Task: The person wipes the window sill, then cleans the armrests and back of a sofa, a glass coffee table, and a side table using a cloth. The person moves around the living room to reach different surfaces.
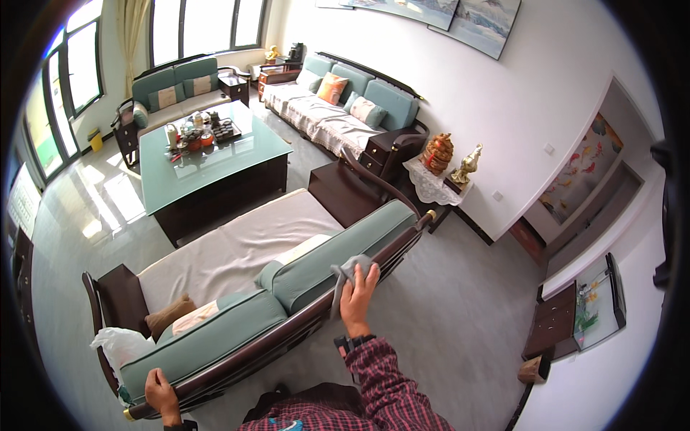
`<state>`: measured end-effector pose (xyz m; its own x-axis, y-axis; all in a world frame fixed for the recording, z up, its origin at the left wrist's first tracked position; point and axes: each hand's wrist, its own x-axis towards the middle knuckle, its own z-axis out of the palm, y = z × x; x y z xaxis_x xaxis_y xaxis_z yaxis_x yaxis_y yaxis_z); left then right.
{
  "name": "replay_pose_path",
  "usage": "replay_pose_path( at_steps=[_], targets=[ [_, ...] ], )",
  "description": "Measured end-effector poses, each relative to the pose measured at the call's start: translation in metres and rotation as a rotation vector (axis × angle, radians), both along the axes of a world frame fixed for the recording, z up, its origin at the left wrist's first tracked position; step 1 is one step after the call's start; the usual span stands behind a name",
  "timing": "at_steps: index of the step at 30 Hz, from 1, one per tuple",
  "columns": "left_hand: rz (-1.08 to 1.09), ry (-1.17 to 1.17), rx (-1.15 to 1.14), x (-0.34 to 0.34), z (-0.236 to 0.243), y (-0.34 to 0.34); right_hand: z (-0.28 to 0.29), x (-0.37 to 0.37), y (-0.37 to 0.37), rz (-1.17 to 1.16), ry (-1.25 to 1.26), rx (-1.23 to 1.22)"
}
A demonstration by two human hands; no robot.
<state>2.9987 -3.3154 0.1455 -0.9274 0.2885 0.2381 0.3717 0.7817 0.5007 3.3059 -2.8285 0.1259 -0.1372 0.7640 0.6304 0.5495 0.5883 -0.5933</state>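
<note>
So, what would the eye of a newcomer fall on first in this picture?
Probably the green sofa in the foreground, where the right hand holds a grey cloth at the backrest. Beyond it, a glass-topped table carries a tea set. Toward the right, a red-brown carving and a golden figurine stand before the white wall.
</note>
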Motion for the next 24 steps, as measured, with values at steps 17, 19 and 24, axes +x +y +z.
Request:
replay_pose_path(
  at_steps=[17,19,24],
  targets=[
    [0.051,0.171,-0.03,0.064,-0.008,0.109,-0.01,0.122,0.323,-0.319,-0.078,-0.381],
    [0.095,0.058,-0.127,0.071,-0.008,0.14,-0.024,0.124,0.35,-0.447,-0.109,-0.388],
    [0.31,-0.031,-0.322,0.09,-0.005,0.186,-0.047,0.15,0.407,-0.496,0.1,-0.211]
  ],
)
